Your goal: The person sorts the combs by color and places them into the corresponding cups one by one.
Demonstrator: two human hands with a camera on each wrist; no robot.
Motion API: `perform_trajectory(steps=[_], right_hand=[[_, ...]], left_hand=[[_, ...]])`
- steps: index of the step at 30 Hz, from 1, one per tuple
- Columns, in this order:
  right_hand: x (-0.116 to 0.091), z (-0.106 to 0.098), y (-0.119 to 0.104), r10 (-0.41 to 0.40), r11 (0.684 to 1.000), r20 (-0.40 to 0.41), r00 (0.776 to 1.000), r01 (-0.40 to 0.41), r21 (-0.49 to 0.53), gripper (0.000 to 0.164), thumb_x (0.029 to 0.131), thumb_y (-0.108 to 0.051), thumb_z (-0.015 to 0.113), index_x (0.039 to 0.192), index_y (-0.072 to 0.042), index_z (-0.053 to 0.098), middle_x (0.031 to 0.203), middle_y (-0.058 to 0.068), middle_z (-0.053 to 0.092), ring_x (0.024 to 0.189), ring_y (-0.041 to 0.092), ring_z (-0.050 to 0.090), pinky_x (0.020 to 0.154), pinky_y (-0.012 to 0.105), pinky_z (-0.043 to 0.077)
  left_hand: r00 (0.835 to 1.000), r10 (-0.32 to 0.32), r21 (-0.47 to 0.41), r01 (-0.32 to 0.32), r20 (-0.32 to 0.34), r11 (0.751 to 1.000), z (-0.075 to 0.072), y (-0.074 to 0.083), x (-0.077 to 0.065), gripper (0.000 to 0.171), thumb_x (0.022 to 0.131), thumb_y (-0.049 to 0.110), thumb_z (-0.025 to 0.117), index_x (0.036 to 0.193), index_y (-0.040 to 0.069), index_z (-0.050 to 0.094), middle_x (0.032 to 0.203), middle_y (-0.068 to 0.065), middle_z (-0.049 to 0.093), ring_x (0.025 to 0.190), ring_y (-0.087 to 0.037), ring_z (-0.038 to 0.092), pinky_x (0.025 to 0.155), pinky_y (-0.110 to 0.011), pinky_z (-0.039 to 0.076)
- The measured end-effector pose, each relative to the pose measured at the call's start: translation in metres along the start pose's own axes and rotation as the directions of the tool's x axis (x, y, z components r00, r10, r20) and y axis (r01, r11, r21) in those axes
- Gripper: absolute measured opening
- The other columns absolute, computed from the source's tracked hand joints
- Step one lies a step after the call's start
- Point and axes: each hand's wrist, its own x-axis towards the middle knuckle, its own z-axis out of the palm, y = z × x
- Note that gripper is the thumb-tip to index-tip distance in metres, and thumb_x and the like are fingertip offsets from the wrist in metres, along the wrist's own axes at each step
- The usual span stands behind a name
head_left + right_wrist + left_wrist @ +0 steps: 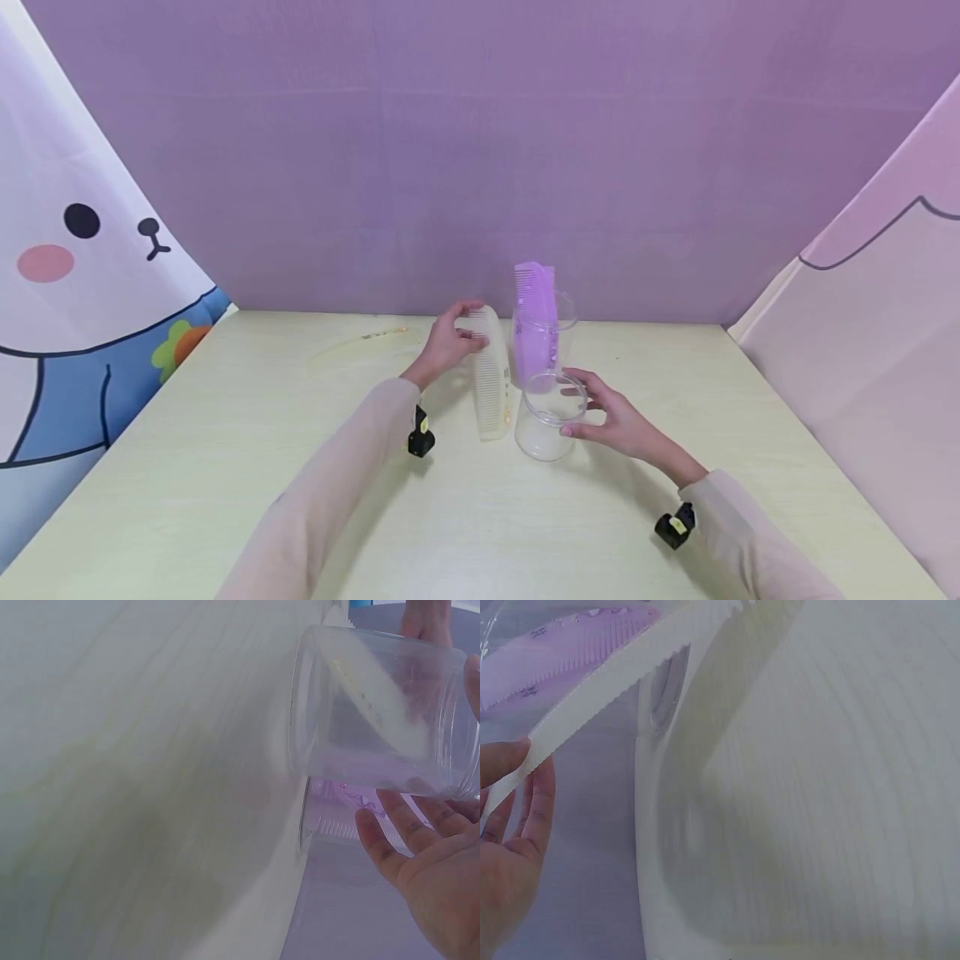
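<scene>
My left hand (447, 343) pinches the upper end of a cream comb (492, 375) between thumb and fingers. The comb stands nearly upright, its teeth toward the left; in the left wrist view the same comb (592, 701) runs slantwise from the fingertips. On the right, a clear round jar (546, 437) with an open top stands on the table, and my right hand (618, 423) holds it near the rim, thumb in front and fingers behind. Through the jar wall (375, 712) in the right wrist view, part of the cream comb shows.
Just behind, a second clear jar (567, 310) holds purple combs (536, 329) standing up. Another cream comb (360, 340) lies at the back left of the pale table (465, 533). A purple cloth wall (480, 167) closes the back edge, with printed cloths at both sides.
</scene>
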Motion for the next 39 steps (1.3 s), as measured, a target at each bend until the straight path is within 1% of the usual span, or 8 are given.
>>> perform_trajectory(steps=[4, 11, 19, 21, 26, 30, 36, 39], right_hand=[[0.0, 0.0, 0.0, 0.004, 1.0, -0.002, 1.0, -0.004, 0.004, 0.075, 0.076, -0.018, 0.073, 0.137, -0.006, 0.032, 0.135, 0.012, 0.046, 0.118, 0.032, 0.05, 0.091, 0.035, 0.048], [0.001, 0.0, 0.001, 0.005, 1.0, 0.0, 1.0, -0.005, 0.004, 0.075, 0.076, -0.018, 0.073, 0.137, -0.006, 0.032, 0.134, 0.013, 0.047, 0.118, 0.031, 0.05, 0.092, 0.034, 0.048], [0.001, 0.0, 0.0, 0.001, 1.0, 0.001, 1.0, -0.001, 0.01, 0.075, 0.076, -0.018, 0.073, 0.137, -0.005, 0.032, 0.134, 0.014, 0.046, 0.118, 0.032, 0.05, 0.092, 0.037, 0.048], [0.001, 0.0, 0.0, 0.0, 1.0, 0.002, 1.0, 0.0, 0.01, 0.075, 0.076, -0.018, 0.073, 0.138, -0.004, 0.032, 0.134, 0.015, 0.046, 0.118, 0.033, 0.05, 0.092, 0.037, 0.048], [0.0, 0.0, 0.0, 0.007, 1.0, 0.005, 1.0, -0.007, 0.006, 0.075, 0.076, -0.018, 0.073, 0.137, -0.005, 0.032, 0.134, 0.016, 0.046, 0.118, 0.032, 0.05, 0.092, 0.036, 0.047], [0.0, 0.0, 0.0, 0.01, 1.0, 0.009, 1.0, -0.01, 0.004, 0.075, 0.077, -0.019, 0.073, 0.138, -0.006, 0.032, 0.135, 0.014, 0.046, 0.119, 0.032, 0.049, 0.093, 0.038, 0.047], [0.0, 0.0, 0.0, 0.018, 1.0, 0.01, 1.0, -0.018, 0.003, 0.075, 0.077, -0.02, 0.072, 0.138, -0.006, 0.031, 0.136, 0.012, 0.045, 0.119, 0.031, 0.049, 0.093, 0.038, 0.047], [0.0, 0.0, 0.0, 0.014, 1.0, 0.009, 1.0, -0.014, 0.012, 0.075, 0.077, -0.019, 0.072, 0.138, -0.006, 0.031, 0.136, 0.015, 0.045, 0.119, 0.032, 0.049, 0.093, 0.036, 0.047]], left_hand=[[0.998, 0.054, -0.06, -0.054, -0.014, 0.997, 0.001, 0.009, -0.002, 0.061, 0.073, -0.012, 0.065, 0.127, 0.011, 0.047, 0.125, -0.014, 0.044, 0.089, -0.028, 0.061, 0.073, -0.028, 0.056], [0.986, 0.149, -0.072, -0.154, -0.074, 0.985, -0.001, 0.024, -0.002, 0.057, 0.074, -0.013, 0.064, 0.124, 0.009, 0.048, 0.124, -0.018, 0.044, 0.085, -0.03, 0.06, 0.07, -0.03, 0.057], [0.976, 0.193, -0.095, -0.203, -0.103, 0.975, -0.013, 0.047, -0.007, 0.059, 0.074, -0.015, 0.062, 0.127, 0.006, 0.046, 0.125, -0.025, 0.043, 0.09, -0.035, 0.058, 0.071, -0.028, 0.056], [0.967, 0.229, -0.089, -0.239, -0.113, 0.967, -0.016, 0.055, -0.01, 0.06, 0.073, -0.016, 0.062, 0.127, 0.003, 0.045, 0.123, -0.027, 0.043, 0.089, -0.037, 0.057, 0.071, -0.026, 0.055], [0.929, 0.341, -0.063, -0.353, -0.147, 0.934, -0.019, 0.073, -0.015, 0.058, 0.071, -0.018, 0.061, 0.125, -0.004, 0.044, 0.117, -0.031, 0.046, 0.09, -0.041, 0.056, 0.073, -0.028, 0.054], [0.91, 0.38, -0.057, -0.394, -0.166, 0.917, -0.021, 0.084, -0.016, 0.057, 0.072, -0.017, 0.061, 0.124, -0.005, 0.044, 0.113, -0.028, 0.047, 0.086, -0.04, 0.057, 0.073, -0.033, 0.054], [0.876, 0.442, -0.093, -0.465, -0.193, 0.881, -0.021, 0.101, -0.018, 0.055, 0.072, -0.017, 0.062, 0.123, -0.007, 0.044, 0.111, -0.03, 0.047, 0.08, -0.038, 0.059, 0.066, -0.027, 0.055], [0.868, 0.456, -0.115, -0.483, -0.197, 0.868, -0.02, 0.109, -0.019, 0.054, 0.073, -0.015, 0.063, 0.123, -0.005, 0.044, 0.11, -0.026, 0.049, 0.077, -0.032, 0.06, 0.065, -0.027, 0.056]])
